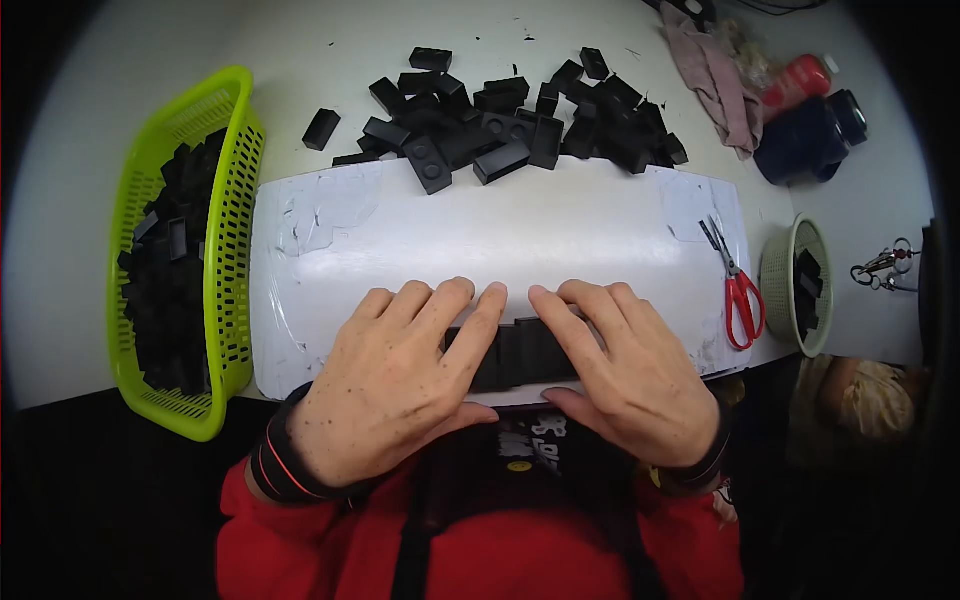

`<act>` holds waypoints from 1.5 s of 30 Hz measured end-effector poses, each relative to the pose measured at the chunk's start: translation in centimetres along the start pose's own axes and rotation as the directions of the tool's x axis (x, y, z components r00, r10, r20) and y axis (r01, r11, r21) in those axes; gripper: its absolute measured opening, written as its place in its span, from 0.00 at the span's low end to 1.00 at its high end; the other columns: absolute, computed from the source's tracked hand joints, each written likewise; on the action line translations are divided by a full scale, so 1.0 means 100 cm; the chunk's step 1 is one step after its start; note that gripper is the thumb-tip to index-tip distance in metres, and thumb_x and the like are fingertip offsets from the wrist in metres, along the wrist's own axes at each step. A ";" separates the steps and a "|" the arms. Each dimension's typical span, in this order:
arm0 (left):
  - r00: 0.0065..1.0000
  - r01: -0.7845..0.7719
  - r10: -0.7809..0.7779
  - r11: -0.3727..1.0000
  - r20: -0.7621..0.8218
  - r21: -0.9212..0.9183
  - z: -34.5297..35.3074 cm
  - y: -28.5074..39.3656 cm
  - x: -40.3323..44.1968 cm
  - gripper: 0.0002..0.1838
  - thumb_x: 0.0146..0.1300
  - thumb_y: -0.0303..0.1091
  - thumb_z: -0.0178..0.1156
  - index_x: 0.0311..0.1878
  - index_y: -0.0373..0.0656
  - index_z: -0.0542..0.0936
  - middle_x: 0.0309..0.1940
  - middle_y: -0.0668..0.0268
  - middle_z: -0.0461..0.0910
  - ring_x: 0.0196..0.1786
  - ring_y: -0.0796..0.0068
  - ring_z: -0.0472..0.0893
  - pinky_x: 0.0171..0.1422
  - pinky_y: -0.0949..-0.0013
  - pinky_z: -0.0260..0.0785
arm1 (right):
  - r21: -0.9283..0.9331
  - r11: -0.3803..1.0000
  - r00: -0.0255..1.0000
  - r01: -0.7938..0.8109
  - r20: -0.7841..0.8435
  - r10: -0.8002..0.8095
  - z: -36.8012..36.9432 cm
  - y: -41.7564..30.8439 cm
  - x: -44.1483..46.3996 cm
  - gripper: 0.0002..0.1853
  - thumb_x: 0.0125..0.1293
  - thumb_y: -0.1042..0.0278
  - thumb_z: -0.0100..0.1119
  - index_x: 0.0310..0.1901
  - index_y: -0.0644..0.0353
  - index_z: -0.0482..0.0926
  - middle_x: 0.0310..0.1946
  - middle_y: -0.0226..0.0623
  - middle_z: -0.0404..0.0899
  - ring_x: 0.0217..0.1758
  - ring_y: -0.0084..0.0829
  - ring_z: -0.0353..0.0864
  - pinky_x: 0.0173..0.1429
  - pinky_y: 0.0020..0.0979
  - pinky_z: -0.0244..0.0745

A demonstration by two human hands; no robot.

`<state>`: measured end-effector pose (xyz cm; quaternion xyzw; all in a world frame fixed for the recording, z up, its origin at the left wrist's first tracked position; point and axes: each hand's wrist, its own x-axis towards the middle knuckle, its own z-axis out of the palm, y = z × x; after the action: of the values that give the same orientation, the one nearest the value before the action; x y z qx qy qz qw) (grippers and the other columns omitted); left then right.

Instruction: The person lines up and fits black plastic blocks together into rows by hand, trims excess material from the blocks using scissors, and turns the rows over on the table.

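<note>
Several black blocks (pixel 515 352) stand side by side in a row near the front edge of a white board (pixel 430 240). My left hand (pixel 405 375) curves round the left end of the row, fingers over it and thumb at the near side. Round the right end is my right hand (pixel 625 370), its thumb also at the near side. Both hands hold the row between them, and the palms hide its ends. Beyond the board's far edge lies a loose heap of black blocks (pixel 470 130), some resting on the board.
At the left is a green basket (pixel 235 190) of black pieces. Red-handled scissors (pixel 740 300) lie on the board's right side. Farther right are a small pale basket (pixel 775 285), a dark blue bottle (pixel 805 140), a red bottle (pixel 795 88), a pink cloth (pixel 712 80) and keys (pixel 882 268).
</note>
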<state>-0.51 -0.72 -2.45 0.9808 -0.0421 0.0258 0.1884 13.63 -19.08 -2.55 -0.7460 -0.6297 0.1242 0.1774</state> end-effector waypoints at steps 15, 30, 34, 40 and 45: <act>0.970 -0.021 -0.034 0.975 -0.240 -0.222 0.044 -0.004 -0.013 0.32 0.45 0.32 0.78 0.56 0.33 0.80 0.47 0.54 0.81 0.43 0.58 0.83 0.42 0.63 0.79 | 0.210 0.978 0.972 0.013 -0.234 0.038 0.036 0.008 -0.013 0.34 0.43 0.77 0.77 0.57 0.64 0.80 0.49 0.46 0.74 0.37 0.35 0.75 0.38 0.31 0.74; 0.908 0.200 -0.334 0.877 -0.254 -0.438 0.045 0.006 0.005 0.07 0.65 0.25 0.66 0.38 0.34 0.76 0.34 0.58 0.74 0.26 0.63 0.76 0.28 0.64 0.69 | 0.575 0.816 0.938 -0.062 -0.246 0.245 0.034 0.013 -0.002 0.05 0.65 0.82 0.62 0.42 0.68 0.83 0.37 0.40 0.74 0.28 0.25 0.75 0.31 0.23 0.69; 0.831 0.320 -0.371 0.929 -0.416 -0.188 0.063 0.008 0.017 0.07 0.69 0.25 0.62 0.36 0.34 0.74 0.31 0.56 0.71 0.24 0.57 0.73 0.27 0.60 0.65 | 0.402 0.899 0.839 -0.174 -0.418 0.349 0.053 0.007 0.008 0.03 0.64 0.84 0.62 0.38 0.70 0.81 0.35 0.40 0.73 0.28 0.27 0.74 0.31 0.27 0.69; 0.826 0.326 -0.421 0.900 -0.375 -0.290 0.052 0.005 0.010 0.11 0.63 0.28 0.69 0.40 0.34 0.76 0.35 0.58 0.75 0.25 0.67 0.74 0.27 0.66 0.66 | 0.369 0.908 0.787 -0.199 -0.492 0.372 0.055 0.007 -0.005 0.07 0.61 0.84 0.66 0.41 0.70 0.80 0.39 0.42 0.74 0.28 0.27 0.74 0.31 0.26 0.69; 0.917 0.036 -0.208 0.893 -0.341 -0.449 0.045 -0.006 -0.021 0.33 0.44 0.34 0.82 0.54 0.33 0.80 0.52 0.50 0.79 0.36 0.72 0.81 0.34 0.77 0.74 | 0.374 0.927 0.860 -0.023 -0.465 0.209 0.055 0.010 -0.029 0.25 0.48 0.81 0.74 0.51 0.68 0.78 0.54 0.51 0.74 0.41 0.33 0.78 0.42 0.29 0.75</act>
<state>-2.40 -1.67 -6.96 0.8908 0.0535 0.1931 0.4078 11.76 -21.46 -8.01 -0.7452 -0.4829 0.0504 0.4571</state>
